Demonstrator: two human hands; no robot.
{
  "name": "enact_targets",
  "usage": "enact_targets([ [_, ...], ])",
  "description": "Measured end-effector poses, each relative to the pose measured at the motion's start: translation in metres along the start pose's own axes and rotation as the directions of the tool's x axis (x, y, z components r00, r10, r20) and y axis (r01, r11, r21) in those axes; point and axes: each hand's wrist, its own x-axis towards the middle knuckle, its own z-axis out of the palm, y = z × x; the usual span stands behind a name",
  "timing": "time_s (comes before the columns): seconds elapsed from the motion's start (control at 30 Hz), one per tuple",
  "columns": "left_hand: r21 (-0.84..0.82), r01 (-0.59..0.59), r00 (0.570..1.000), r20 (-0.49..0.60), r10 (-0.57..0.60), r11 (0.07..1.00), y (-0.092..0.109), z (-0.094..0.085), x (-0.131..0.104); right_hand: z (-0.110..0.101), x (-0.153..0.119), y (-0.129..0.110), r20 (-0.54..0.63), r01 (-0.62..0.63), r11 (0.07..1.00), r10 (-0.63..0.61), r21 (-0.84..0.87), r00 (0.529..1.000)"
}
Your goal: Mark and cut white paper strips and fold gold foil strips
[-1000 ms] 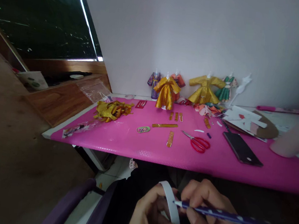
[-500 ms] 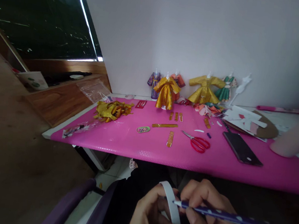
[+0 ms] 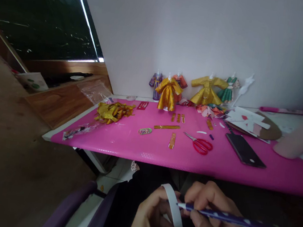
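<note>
My left hand (image 3: 153, 215) is closed on a narrow white strip (image 3: 173, 211) that curves lengthwise, its lower end under the thumb. A dark purple pen (image 3: 227, 217) with white spots rests in the fingers of my right hand (image 3: 211, 211). The pen's white tip is at the middle of the strip, by a small dark mark; whether it touches I cannot tell. Both hands are above my lap, below the table's front edge. On the pink tabletop (image 3: 126, 143) beyond lie red-handled scissors (image 3: 202, 145), a gold patterned piece (image 3: 172, 140) and a long gold strip (image 3: 166, 127).
Doll-sized dresses on stands, one of them gold (image 3: 168, 93), line the wall. Gold fabric scraps (image 3: 114, 112) lie at the left. To the right are a black phone (image 3: 245, 149), white paper pieces (image 3: 246, 120) and a pale cup (image 3: 299, 137). A purple armrest (image 3: 75, 207) is beside my lap.
The pen and my right hand have shifted very slightly to the right along the strip's edge. My left hand and the white strip have stayed nearly still.
</note>
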Motion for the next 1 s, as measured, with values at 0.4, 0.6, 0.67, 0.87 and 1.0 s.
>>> enact_targets([
  [0.4,0.024,-0.019,0.998,0.063,0.017,1.000,0.004,-0.001,0.001,0.003,-0.002,0.005,-0.011,0.021,0.999,-0.021,-0.027,1.000],
  [0.6,0.000,-0.009,0.997,0.076,0.009,1.000,0.001,0.000,0.000,0.002,0.002,0.005,0.028,0.021,1.000,-0.021,0.005,0.999],
  [0.67,-0.022,-0.008,0.998,0.062,0.009,1.000,0.003,0.002,0.000,0.002,0.000,0.006,0.007,0.021,1.000,-0.021,-0.009,1.000],
  [0.87,0.027,-0.010,0.997,0.081,0.008,1.000,0.009,0.003,0.002,0.002,-0.003,0.007,-0.005,0.021,0.998,-0.022,-0.056,1.000],
  [1.0,0.036,-0.019,0.999,0.050,0.018,0.999,0.010,0.003,0.002,0.002,-0.001,0.011,-0.017,0.096,0.995,-0.096,0.006,0.995],
])
